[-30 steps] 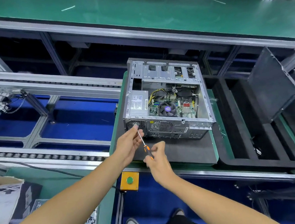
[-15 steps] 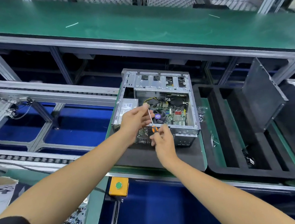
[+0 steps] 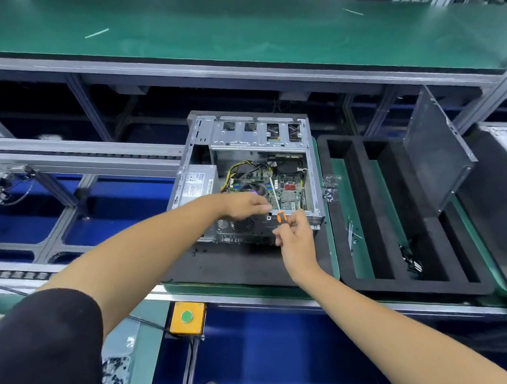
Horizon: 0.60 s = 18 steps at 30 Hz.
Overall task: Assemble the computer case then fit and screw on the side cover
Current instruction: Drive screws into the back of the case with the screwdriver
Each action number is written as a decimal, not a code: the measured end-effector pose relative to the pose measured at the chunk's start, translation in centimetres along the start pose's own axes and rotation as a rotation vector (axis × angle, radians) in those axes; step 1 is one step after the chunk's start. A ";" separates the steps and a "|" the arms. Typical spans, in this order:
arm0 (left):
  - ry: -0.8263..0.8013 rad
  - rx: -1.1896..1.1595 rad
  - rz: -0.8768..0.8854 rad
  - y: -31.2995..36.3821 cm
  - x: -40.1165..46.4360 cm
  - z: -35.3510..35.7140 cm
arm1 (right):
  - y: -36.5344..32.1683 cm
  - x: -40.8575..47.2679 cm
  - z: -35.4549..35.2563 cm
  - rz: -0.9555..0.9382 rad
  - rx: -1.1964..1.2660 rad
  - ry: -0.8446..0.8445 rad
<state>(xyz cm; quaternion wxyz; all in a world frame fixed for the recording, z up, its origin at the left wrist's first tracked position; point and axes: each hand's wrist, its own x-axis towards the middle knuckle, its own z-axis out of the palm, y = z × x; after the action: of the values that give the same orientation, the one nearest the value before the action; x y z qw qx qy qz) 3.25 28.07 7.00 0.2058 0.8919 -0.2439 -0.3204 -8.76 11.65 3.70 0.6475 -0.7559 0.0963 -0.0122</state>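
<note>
Sitting open-sided on the black foam pad (image 3: 238,266): stiff, probably heavy grey sheet-metal computer case (image 3: 250,148), best gripped by its frame, not the fragile board; right hand (image 3: 295,240) pinching an orange-handled screwdriver (image 3: 279,207), left hand (image 3: 244,205) fingers pressed together at the shaft.

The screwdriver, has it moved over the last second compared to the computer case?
Yes. The screwdriver has gone from in front of the computer case up over its near edge, its shaft now reaching inside above the board.
</note>
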 end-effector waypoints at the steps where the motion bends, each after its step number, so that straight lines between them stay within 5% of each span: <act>1: 0.002 0.006 -0.014 -0.1 -0.2 0.1 | 0.1 -0.1 -0.2 -0.011 -0.011 -0.005; 18: 0.356 -0.126 -0.090 -3.3 -2.3 1.1 | 3.2 -2.0 0.2 -0.013 -0.044 -0.056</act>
<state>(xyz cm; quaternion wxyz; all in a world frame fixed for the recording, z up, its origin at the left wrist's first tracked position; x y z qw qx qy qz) 1.96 31.76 5.51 0.2867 0.9298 -0.1430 -0.1810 -11.06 11.70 0.74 0.6332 -0.7705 0.0733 0.0066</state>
